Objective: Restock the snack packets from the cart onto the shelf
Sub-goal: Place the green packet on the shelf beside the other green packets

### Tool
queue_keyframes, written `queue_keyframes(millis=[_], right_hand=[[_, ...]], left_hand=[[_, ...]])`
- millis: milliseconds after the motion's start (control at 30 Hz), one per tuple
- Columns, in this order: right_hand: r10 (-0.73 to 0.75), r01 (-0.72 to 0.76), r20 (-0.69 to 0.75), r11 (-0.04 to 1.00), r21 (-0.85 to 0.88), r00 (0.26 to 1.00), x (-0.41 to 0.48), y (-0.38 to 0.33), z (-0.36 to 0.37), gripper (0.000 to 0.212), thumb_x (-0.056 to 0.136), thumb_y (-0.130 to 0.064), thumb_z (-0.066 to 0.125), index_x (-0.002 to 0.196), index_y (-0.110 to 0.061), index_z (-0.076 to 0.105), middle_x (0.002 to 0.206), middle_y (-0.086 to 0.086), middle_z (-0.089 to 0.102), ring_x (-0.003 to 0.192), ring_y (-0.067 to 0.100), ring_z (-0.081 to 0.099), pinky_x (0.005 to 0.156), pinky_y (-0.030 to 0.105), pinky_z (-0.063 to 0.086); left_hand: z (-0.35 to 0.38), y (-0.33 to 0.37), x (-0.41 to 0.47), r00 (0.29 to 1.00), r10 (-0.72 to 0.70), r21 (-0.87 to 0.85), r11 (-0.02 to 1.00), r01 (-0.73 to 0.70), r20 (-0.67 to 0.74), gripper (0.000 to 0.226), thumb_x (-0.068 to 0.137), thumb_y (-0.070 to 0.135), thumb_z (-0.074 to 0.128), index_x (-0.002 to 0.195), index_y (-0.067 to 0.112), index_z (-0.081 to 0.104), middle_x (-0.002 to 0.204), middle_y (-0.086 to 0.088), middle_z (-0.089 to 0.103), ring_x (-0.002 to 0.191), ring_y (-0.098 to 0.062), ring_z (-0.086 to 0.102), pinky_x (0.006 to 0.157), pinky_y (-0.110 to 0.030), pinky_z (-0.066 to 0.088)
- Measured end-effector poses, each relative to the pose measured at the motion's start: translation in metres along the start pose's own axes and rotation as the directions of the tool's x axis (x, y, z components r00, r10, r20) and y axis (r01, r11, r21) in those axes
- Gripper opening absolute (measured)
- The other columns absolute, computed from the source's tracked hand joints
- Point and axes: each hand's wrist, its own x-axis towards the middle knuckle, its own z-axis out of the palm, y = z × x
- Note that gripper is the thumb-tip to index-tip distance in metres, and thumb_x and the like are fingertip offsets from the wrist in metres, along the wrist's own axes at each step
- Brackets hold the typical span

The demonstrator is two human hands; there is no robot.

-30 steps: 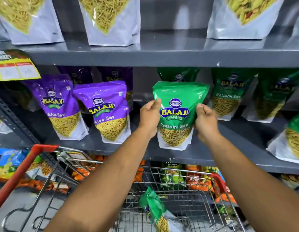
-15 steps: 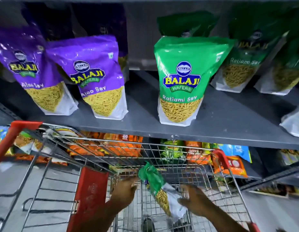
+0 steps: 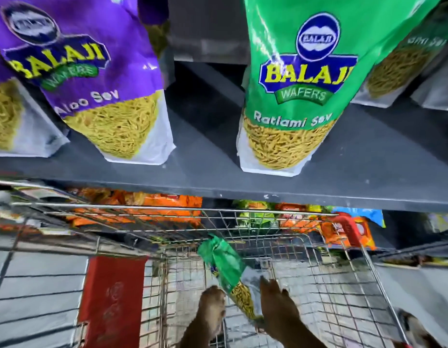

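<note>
- Head view: both hands reached down into the wire cart (image 3: 331, 280), one on each side of a green snack packet (image 3: 226, 270) that leaned tilted inside the basket, top up and away from the person.
- The left hand (image 3: 212, 307) lay against the packet's lower left edge; its fingers were blurred and curled under, so whether they gripped the packet could not be told.
- The right hand (image 3: 275, 300) sat at the packet's right side, fingers (image 3: 264, 282) spread and pointing up the pale back of the bag; a firm hold could not be made out.
- The packet's lower end was hidden between the two hands.
- On the dark shelf (image 3: 368, 177) above stood a green Ratlami Sev packet (image 3: 298, 96) upright near the front edge, its top cut off by the frame.
- To its left, apart from it, stood a purple Aloo Sev packet (image 3: 97, 79), also cropped at the top.
- Orange packs (image 3: 152, 204) on the lower shelf showed only as a blur through the cart wires.
</note>
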Motion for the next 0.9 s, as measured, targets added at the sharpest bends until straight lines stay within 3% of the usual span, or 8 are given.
queue_keyframes(millis=[100, 167, 267, 433, 567, 633, 700, 900], right_hand=[[0.045, -0.045, -0.008, 0.999, -0.008, 0.999, 0.005, -0.005, 0.002, 0.078, 0.075, -0.024, 0.073, 0.137, -0.017, 0.026, 0.129, 0.012, 0.048, 0.114, 0.035, 0.051, 0.09, 0.041, 0.049], [0.028, -0.027, -0.03, 0.999, 0.04, 0.999, 0.006, -0.001, 0.002, 0.068, 0.076, -0.016, 0.07, 0.133, -0.019, 0.033, 0.125, 0.01, 0.054, 0.11, 0.032, 0.055, 0.088, 0.038, 0.05], [-0.01, 0.017, -0.047, 0.985, 0.17, 0.999, 0.001, 0.008, -0.004, 0.068, 0.073, -0.013, 0.074, 0.13, -0.029, 0.041, 0.121, 0.003, 0.062, 0.102, 0.022, 0.063, 0.079, 0.027, 0.051], [-0.118, 0.108, 0.009, 0.936, 0.334, 0.993, -0.023, 0.029, -0.006, 0.078, 0.07, -0.017, 0.078, 0.136, -0.029, 0.039, 0.127, 0.002, 0.061, 0.088, 0.01, 0.059, 0.059, 0.001, 0.041], [-0.177, 0.17, -0.018, 0.909, 0.38, 0.984, -0.046, 0.039, -0.018, 0.082, 0.066, -0.029, 0.081, 0.136, -0.022, 0.04, 0.129, 0.004, 0.06, 0.106, 0.021, 0.06, 0.083, 0.024, 0.048], [-0.215, 0.219, -0.054, 0.895, 0.388, 0.975, -0.053, 0.046, -0.023, 0.085, 0.062, -0.033, 0.082, 0.135, -0.023, 0.041, 0.128, 0.001, 0.061, 0.11, 0.019, 0.059, 0.088, 0.026, 0.047], [-0.247, 0.26, -0.087, 0.874, 0.41, 0.965, -0.06, 0.055, -0.03, 0.09, 0.059, -0.035, 0.082, 0.137, -0.024, 0.039, 0.132, 0.001, 0.059, 0.115, 0.019, 0.058, 0.094, 0.03, 0.048], [-0.276, 0.338, -0.206, 0.849, 0.405, 0.939, -0.075, 0.075, -0.055, 0.09, 0.048, -0.058, 0.074, 0.128, -0.049, 0.034, 0.12, 0.003, 0.063, 0.105, 0.023, 0.06, 0.088, 0.042, 0.052]], left_hand=[[0.012, 0.006, 0.001, 0.998, -0.065, -0.246, 0.967, 0.06, -0.012, 0.017, 0.084, 0.014, 0.044, 0.068, 0.015, 0.048, 0.071, -0.01, 0.053, 0.058, -0.022, 0.047, 0.054, -0.027, 0.036], [0.019, 0.014, 0.005, 0.996, -0.077, -0.364, 0.93, 0.059, -0.034, 0.019, 0.091, 0.018, 0.039, 0.081, 0.009, 0.052, 0.08, -0.016, 0.057, 0.068, -0.028, 0.053, 0.061, -0.032, 0.043], [0.018, 0.017, 0.003, 0.996, -0.055, -0.371, 0.928, 0.023, -0.077, 0.025, 0.094, 0.022, 0.035, 0.094, 0.005, 0.053, 0.087, -0.02, 0.058, 0.076, -0.031, 0.055, 0.061, -0.034, 0.043], [0.013, 0.01, -0.02, 0.997, -0.034, -0.395, 0.919, 0.004, -0.069, 0.03, 0.093, 0.032, 0.043, 0.085, 0.007, 0.058, 0.07, -0.011, 0.063, 0.062, -0.025, 0.054, 0.054, -0.027, 0.039], [0.017, 0.009, -0.052, 0.992, 0.079, -0.426, 0.897, -0.113, -0.097, 0.023, 0.089, 0.033, 0.054, 0.095, 0.013, 0.064, 0.069, -0.004, 0.071, 0.072, -0.025, 0.058, 0.073, -0.035, 0.046], [0.023, 0.014, -0.073, 0.987, 0.152, -0.428, 0.889, -0.162, -0.057, 0.027, 0.09, 0.031, 0.053, 0.101, 0.01, 0.064, 0.064, -0.003, 0.073, 0.067, -0.023, 0.062, 0.069, -0.033, 0.051], [0.031, 0.018, -0.095, 0.975, 0.223, -0.41, 0.889, -0.204, -0.002, 0.035, 0.089, 0.032, 0.054, 0.109, 0.006, 0.064, 0.082, -0.009, 0.072, 0.073, -0.023, 0.065, 0.067, -0.033, 0.052], [0.042, 0.025, -0.157, 0.889, 0.455, -0.397, 0.826, -0.399, 0.053, 0.03, 0.083, 0.024, 0.061, 0.109, 0.009, 0.061, 0.099, -0.013, 0.07, 0.079, -0.022, 0.065, 0.066, -0.033, 0.049]])
